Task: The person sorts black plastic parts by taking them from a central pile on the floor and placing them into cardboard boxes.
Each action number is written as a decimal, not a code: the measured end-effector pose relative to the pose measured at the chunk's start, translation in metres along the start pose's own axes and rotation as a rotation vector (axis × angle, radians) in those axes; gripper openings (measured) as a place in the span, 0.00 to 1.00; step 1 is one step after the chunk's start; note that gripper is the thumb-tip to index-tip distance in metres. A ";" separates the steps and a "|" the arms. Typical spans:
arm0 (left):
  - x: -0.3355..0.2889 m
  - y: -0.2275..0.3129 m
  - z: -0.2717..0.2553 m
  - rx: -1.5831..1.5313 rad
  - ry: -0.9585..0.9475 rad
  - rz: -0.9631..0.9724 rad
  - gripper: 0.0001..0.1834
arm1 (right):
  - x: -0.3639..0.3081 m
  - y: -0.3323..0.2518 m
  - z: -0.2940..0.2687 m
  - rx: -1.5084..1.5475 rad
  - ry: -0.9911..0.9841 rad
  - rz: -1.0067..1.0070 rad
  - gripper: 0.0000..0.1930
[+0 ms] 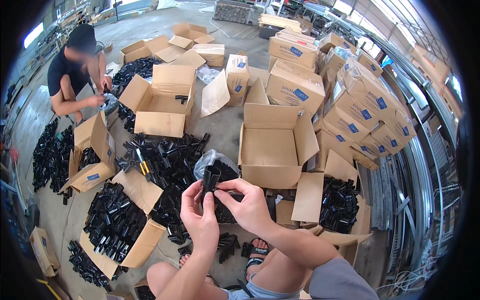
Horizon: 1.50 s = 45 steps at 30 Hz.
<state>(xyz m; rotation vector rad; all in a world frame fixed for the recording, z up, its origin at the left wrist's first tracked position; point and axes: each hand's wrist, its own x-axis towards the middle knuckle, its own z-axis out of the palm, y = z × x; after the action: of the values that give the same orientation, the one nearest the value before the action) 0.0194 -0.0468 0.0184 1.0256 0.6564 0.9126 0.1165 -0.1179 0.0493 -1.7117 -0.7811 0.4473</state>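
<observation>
In front of me, above the piles, my left hand [202,212] grips a black tubular pipe fitting [212,175] with its open end up. My right hand [245,202] has thumb and forefinger pinched against the fitting's right side; whatever small thing they may hold is hidden. Just beyond my hands a box of small black parts [227,167] has a clear plastic bag [205,161] at its edge. Left of my hands spreads a loose heap of black fittings [175,172]. Two yellow-handled tools [144,164] rest on that heap.
An open cardboard box [272,142] stands ahead, bare inside. Another open box [165,97] holds a few black pieces. Filled boxes of black fittings [112,222] flank me, and closed cartons [365,107] are stacked at the right. A person [77,72] squats at the far left, handling parts.
</observation>
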 end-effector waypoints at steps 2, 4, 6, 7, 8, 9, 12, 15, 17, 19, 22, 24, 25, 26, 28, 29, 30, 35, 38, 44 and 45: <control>-0.002 0.000 0.002 -0.051 0.001 -0.001 0.16 | -0.001 0.004 0.001 0.009 0.001 -0.017 0.11; -0.002 0.000 0.001 0.005 -0.007 0.005 0.16 | -0.003 0.004 0.000 -0.022 0.013 -0.037 0.11; -0.003 -0.001 -0.001 0.029 -0.012 0.012 0.16 | -0.004 0.004 -0.002 -0.053 0.019 -0.065 0.11; -0.002 -0.001 -0.002 0.039 -0.009 0.035 0.16 | -0.005 0.003 0.000 -0.047 0.021 -0.067 0.11; -0.002 -0.002 -0.002 0.049 -0.006 0.059 0.16 | -0.004 0.003 0.001 -0.042 0.023 -0.070 0.11; -0.003 -0.003 -0.002 0.061 -0.003 0.076 0.16 | -0.006 0.005 0.001 -0.037 0.027 -0.066 0.11; -0.004 -0.002 -0.001 0.048 0.013 0.075 0.16 | -0.007 0.008 0.004 -0.036 0.033 -0.068 0.11; -0.004 -0.005 -0.003 0.041 0.012 0.067 0.16 | -0.009 0.004 0.005 -0.140 0.058 -0.141 0.11; -0.004 -0.004 -0.003 0.039 0.011 0.065 0.16 | -0.009 0.003 0.005 -0.119 0.056 -0.136 0.11; -0.005 -0.003 -0.003 0.045 0.014 0.071 0.16 | -0.010 0.002 0.007 -0.134 0.055 -0.135 0.11; -0.004 -0.004 -0.004 0.055 0.007 0.074 0.16 | -0.010 0.003 0.007 -0.184 0.058 -0.139 0.10; -0.005 -0.003 -0.004 0.078 0.008 0.083 0.17 | -0.010 0.008 0.008 -0.172 0.061 -0.138 0.11; -0.005 -0.003 -0.003 0.090 0.009 0.087 0.17 | -0.010 0.009 0.008 -0.146 0.066 -0.137 0.10; -0.005 -0.003 -0.002 0.077 0.004 0.088 0.17 | -0.009 0.011 0.008 -0.120 0.071 -0.136 0.10; -0.005 -0.003 -0.002 0.060 0.002 0.086 0.17 | -0.010 0.011 0.011 -0.056 0.093 -0.127 0.10; -0.005 -0.005 -0.002 0.059 0.005 0.078 0.17 | -0.009 0.009 0.012 -0.022 0.115 -0.122 0.10; -0.005 -0.006 -0.002 0.059 0.008 0.069 0.17 | -0.009 0.007 0.014 0.012 0.137 -0.116 0.10; -0.004 -0.005 -0.005 0.040 0.033 0.078 0.17 | -0.011 0.007 0.020 -0.069 0.151 -0.087 0.10; -0.004 -0.002 -0.006 0.021 0.040 0.089 0.17 | -0.013 0.007 0.025 -0.071 0.158 -0.077 0.11; -0.005 0.001 -0.005 0.148 0.014 0.142 0.18 | -0.010 0.003 0.018 -0.188 0.164 -0.138 0.08; -0.006 0.000 -0.007 0.133 0.010 0.146 0.18 | -0.009 0.002 0.018 -0.193 0.155 -0.160 0.08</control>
<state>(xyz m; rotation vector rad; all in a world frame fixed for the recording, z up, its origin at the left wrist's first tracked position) 0.0113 -0.0490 0.0160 1.2002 0.6635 1.0120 0.0984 -0.1121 0.0413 -1.8212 -0.8621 0.1311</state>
